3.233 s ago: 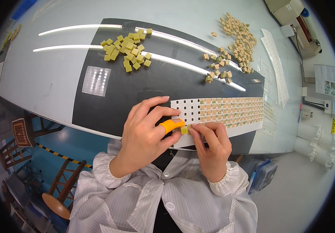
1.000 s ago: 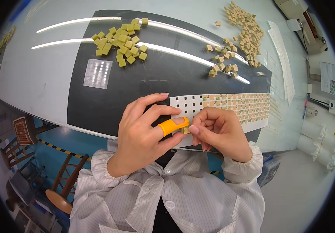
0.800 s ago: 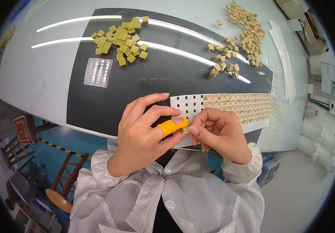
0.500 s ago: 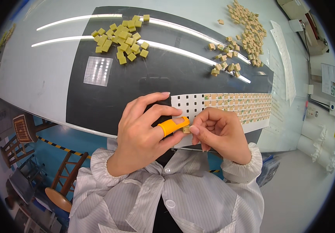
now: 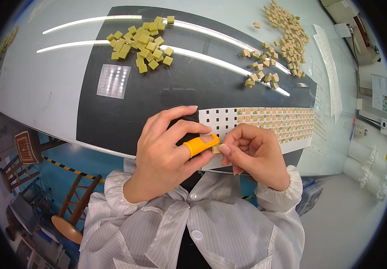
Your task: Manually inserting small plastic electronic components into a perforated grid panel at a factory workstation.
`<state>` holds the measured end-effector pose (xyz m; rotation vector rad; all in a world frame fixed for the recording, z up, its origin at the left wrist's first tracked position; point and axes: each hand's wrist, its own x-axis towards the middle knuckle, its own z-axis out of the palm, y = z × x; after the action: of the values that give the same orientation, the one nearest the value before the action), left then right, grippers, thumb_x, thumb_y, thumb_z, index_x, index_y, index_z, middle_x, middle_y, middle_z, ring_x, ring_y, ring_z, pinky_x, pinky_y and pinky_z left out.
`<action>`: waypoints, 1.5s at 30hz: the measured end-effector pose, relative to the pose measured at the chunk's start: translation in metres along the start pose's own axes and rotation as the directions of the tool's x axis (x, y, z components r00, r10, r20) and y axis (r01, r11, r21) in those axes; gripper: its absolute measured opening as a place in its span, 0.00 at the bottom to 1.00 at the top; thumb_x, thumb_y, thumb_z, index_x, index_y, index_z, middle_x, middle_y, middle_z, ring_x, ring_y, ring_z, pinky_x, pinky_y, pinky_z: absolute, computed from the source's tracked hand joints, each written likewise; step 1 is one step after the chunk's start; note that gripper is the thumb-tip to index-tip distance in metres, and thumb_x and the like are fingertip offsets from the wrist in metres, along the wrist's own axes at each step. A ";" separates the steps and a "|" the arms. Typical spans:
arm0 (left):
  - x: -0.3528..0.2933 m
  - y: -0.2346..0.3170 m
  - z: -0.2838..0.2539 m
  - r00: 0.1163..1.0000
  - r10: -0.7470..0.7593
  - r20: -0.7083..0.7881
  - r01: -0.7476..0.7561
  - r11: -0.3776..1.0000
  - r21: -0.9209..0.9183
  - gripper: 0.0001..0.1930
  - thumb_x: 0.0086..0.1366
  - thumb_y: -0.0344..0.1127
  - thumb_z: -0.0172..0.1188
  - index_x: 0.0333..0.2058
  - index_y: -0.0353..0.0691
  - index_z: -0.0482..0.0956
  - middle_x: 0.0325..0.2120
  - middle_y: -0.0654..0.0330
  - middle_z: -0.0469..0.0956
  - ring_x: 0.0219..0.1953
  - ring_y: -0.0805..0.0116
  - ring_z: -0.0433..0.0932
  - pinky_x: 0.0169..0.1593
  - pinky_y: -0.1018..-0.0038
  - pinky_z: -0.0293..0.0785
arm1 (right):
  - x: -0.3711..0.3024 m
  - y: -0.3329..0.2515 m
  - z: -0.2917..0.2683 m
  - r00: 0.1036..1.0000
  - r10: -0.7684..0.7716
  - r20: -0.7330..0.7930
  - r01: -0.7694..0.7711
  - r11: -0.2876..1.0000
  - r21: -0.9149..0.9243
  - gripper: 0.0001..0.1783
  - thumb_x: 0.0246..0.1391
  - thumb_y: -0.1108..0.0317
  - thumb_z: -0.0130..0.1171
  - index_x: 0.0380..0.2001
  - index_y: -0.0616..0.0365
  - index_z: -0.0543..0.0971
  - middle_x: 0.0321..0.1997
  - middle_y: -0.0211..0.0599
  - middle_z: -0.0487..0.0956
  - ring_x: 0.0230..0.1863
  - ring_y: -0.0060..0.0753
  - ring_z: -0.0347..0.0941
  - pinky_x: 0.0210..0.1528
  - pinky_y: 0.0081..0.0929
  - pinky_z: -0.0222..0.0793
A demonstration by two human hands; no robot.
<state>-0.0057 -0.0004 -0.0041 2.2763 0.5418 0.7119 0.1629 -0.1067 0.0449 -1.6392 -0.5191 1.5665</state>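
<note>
My left hand [image 5: 162, 150] wears an orange-yellow finger sleeve [image 5: 199, 146] on one finger. Between that finger and the thumb it pinches a small tan block [image 5: 216, 150]. The thumb and finger of my right hand [image 5: 257, 150] are closed at the block's right side; whether they also hold something small is hidden. Beneath both hands lies a white sheet [image 5: 211, 115] with rows of small black squares. Its right part carries rows of tan squares [image 5: 276, 119], some with green marks.
A pile of yellow-green blocks [image 5: 146, 42] lies on the black mat [image 5: 180, 80], beside a clear gridded sheet [image 5: 113, 81]. Many tan blocks [image 5: 290, 40] spread over the far right. Paper strips [image 5: 328, 71] lie along the right side. Wooden stools [image 5: 78, 201] stand below left.
Both hands keep almost the same pose around the block. The view has shifted very slightly; the piles lie as before.
</note>
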 end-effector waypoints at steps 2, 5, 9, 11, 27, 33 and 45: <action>0.000 0.000 0.000 1.000 0.000 -0.003 0.000 1.000 0.000 0.11 0.44 0.34 0.73 0.28 0.45 0.83 0.36 0.70 0.81 0.51 0.59 0.76 0.50 0.61 0.71 | 0.000 0.000 0.000 1.000 -0.004 0.003 0.004 1.000 -0.003 0.08 0.59 0.69 0.61 0.33 0.63 0.75 0.27 0.31 0.79 0.27 0.14 0.75 0.21 0.10 0.67; 0.000 0.000 0.000 1.000 0.000 -0.002 0.000 1.000 0.004 0.10 0.44 0.34 0.73 0.27 0.44 0.83 0.36 0.70 0.81 0.51 0.59 0.76 0.49 0.61 0.71 | 0.001 0.002 -0.001 1.000 -0.013 0.010 0.013 1.000 -0.009 0.07 0.59 0.70 0.61 0.33 0.62 0.75 0.27 0.31 0.79 0.26 0.14 0.75 0.21 0.11 0.67; 0.001 0.000 0.000 1.000 0.006 -0.001 -0.006 1.000 0.007 0.11 0.43 0.34 0.73 0.28 0.44 0.83 0.36 0.70 0.81 0.51 0.59 0.76 0.49 0.61 0.71 | 0.002 0.009 0.000 0.994 -0.105 0.010 0.105 0.994 -0.032 0.08 0.59 0.70 0.60 0.33 0.62 0.73 0.28 0.30 0.78 0.25 0.13 0.74 0.21 0.11 0.67; 0.002 0.000 0.000 1.000 0.014 -0.002 -0.014 1.000 0.011 0.11 0.43 0.34 0.73 0.28 0.44 0.84 0.36 0.69 0.81 0.50 0.59 0.76 0.49 0.61 0.71 | 0.001 0.005 0.002 0.993 -0.117 0.003 0.116 0.983 -0.139 0.07 0.59 0.71 0.60 0.33 0.62 0.73 0.27 0.29 0.77 0.25 0.12 0.73 0.21 0.11 0.66; 0.000 0.000 0.002 1.000 0.009 -0.023 -0.009 1.000 0.003 0.11 0.43 0.33 0.72 0.29 0.46 0.85 0.36 0.70 0.81 0.50 0.61 0.76 0.50 0.63 0.70 | 0.002 0.015 -0.001 0.807 -0.590 0.030 0.515 0.678 -0.524 0.09 0.49 0.76 0.67 0.35 0.60 0.79 0.29 0.30 0.76 0.24 0.16 0.69 0.25 0.17 0.65; -0.001 -0.001 0.003 0.999 0.028 -0.034 -0.028 1.000 0.011 0.12 0.42 0.33 0.73 0.29 0.44 0.85 0.35 0.69 0.80 0.50 0.60 0.76 0.50 0.62 0.70 | 0.000 0.010 -0.006 0.911 -0.411 0.025 0.371 0.794 -0.482 0.07 0.50 0.76 0.68 0.32 0.63 0.79 0.32 0.31 0.78 0.30 0.17 0.72 0.30 0.14 0.67; 0.000 0.000 0.001 0.999 0.031 -0.020 -0.031 0.999 0.012 0.15 0.39 0.34 0.76 0.30 0.44 0.87 0.34 0.67 0.82 0.49 0.59 0.76 0.49 0.65 0.70 | -0.021 0.025 0.008 0.713 -0.631 -0.306 0.230 0.623 -0.747 0.08 0.49 0.80 0.66 0.35 0.64 0.80 0.32 0.31 0.77 0.27 0.16 0.72 0.28 0.14 0.67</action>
<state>-0.0047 -0.0007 -0.0044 2.2947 0.5219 0.7502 0.1461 -0.1356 0.0399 -2.1431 -1.1655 0.4546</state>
